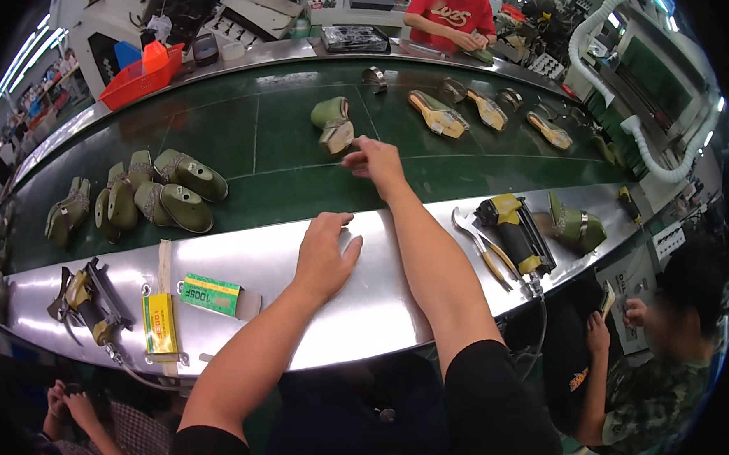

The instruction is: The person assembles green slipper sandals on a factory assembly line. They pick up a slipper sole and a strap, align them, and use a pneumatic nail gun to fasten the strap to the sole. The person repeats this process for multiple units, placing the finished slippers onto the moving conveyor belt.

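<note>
My right hand (375, 163) reaches over the green conveyor belt (289, 120), its index finger stretched toward the pale heel end of an olive-green shoe upper on a last (332, 124). The fingertips are at the edge of that last; whether they touch it I cannot tell. The fingers are apart, and nothing shows between them. Above the shiny metal ledge (367, 285), my left hand (325, 253) is open and holds nothing, with thumb and fingers spread.
Several green shoes (144, 190) lie left on the belt; lasts (439, 115) lie right. The ledge carries pincers (488, 250), staple guns (515, 229) (91, 304), a green box (210, 295), a yellow box (160, 323) and a shoe (577, 226). Co-workers sit opposite and on both sides.
</note>
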The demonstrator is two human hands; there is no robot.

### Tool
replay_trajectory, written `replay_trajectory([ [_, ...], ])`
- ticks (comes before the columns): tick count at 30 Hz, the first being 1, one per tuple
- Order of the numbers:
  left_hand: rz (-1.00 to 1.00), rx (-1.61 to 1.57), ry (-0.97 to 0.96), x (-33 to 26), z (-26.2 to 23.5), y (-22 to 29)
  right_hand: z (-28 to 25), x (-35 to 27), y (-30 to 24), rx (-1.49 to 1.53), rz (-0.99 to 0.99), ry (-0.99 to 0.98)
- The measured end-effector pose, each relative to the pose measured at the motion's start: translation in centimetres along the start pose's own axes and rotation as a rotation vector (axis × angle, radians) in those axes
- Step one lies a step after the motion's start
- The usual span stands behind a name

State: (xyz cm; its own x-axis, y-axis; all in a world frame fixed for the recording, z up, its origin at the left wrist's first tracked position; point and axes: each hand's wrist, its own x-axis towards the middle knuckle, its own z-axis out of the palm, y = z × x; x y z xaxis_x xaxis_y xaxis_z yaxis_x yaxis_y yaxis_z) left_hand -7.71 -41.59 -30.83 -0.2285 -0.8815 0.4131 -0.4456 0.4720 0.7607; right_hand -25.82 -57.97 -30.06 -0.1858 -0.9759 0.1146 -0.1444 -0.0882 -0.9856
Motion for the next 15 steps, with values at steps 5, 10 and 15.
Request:
replay_trajectory([
  [5, 0.007, -0.061, -0.008, 0.6, 0.6, 1.1, -7.1, 6.1, 2.6, -0.547, -0.306, 0.628],
  [10, 0.048, 0.062, -0.016, 0.3, 0.2, 1.3, -10.1, 9.7, 2.6, -0.822, -0.080, 0.825],
  [15, 0.064, 0.102, -0.054, 0.6, 0.2, 1.6, -13.5, 12.8, 2.9, -0.817, 0.172, 0.892],
])
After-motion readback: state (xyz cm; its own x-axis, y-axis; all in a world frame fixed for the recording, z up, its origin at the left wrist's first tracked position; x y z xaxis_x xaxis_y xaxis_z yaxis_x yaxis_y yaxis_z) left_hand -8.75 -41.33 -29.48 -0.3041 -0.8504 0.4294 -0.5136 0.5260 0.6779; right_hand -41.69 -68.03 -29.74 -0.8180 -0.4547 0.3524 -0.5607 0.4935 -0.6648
